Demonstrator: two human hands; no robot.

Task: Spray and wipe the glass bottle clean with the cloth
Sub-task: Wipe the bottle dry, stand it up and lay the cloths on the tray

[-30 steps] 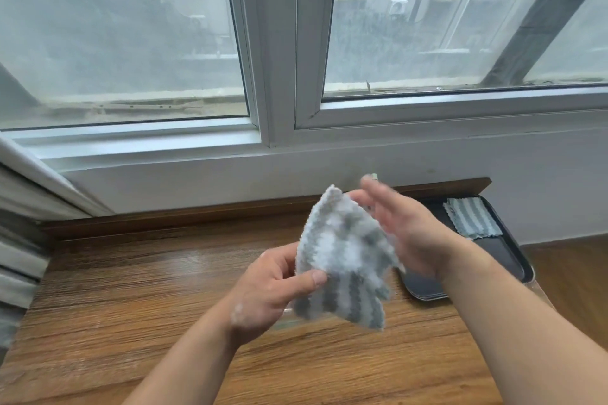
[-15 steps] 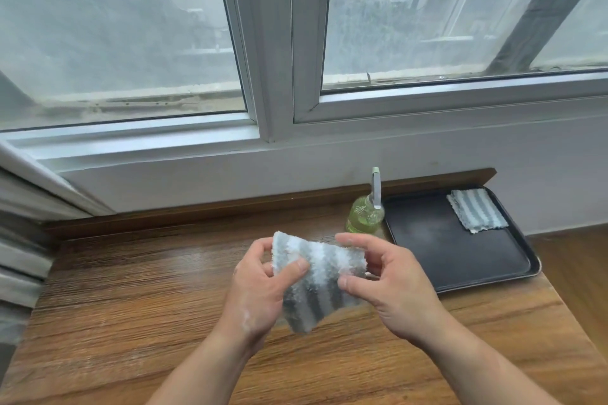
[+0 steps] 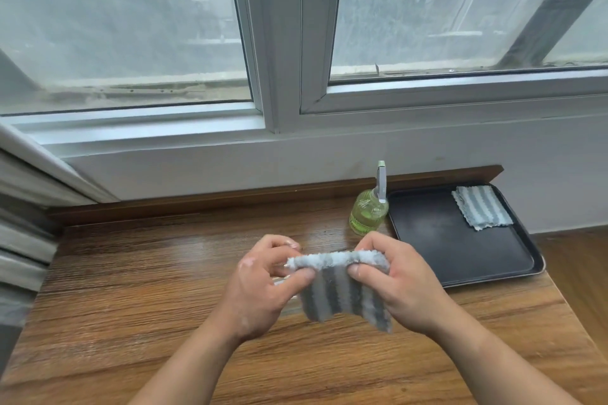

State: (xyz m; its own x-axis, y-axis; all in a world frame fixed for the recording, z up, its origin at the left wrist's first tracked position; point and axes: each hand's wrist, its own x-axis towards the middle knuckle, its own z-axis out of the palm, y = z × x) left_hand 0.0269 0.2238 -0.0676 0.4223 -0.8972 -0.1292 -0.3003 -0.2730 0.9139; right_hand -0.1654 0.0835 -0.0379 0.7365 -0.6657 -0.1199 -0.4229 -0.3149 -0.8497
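Observation:
A fluffy cloth (image 3: 342,297) with grey and white stripes hangs over the middle of the wooden table (image 3: 138,289). My left hand (image 3: 260,286) pinches its upper left edge between thumb and fingers. My right hand (image 3: 404,283) pinches the upper right edge the same way. A small clear glint shows under my left thumb; I cannot tell what it is. A green-tinted spray bottle (image 3: 367,214) with a pale trigger head stands upright behind the hands, untouched, just left of the tray.
A black tray (image 3: 437,240) lies at the table's right end with a second folded striped cloth (image 3: 482,207) in its far corner. A white window sill and wall run behind the table. The table's right edge drops off past the tray.
The cloth was held up loose near my face, then lowered. Both hands now stretch its top edge between them. The view has tilted down, and the spray bottle shows.

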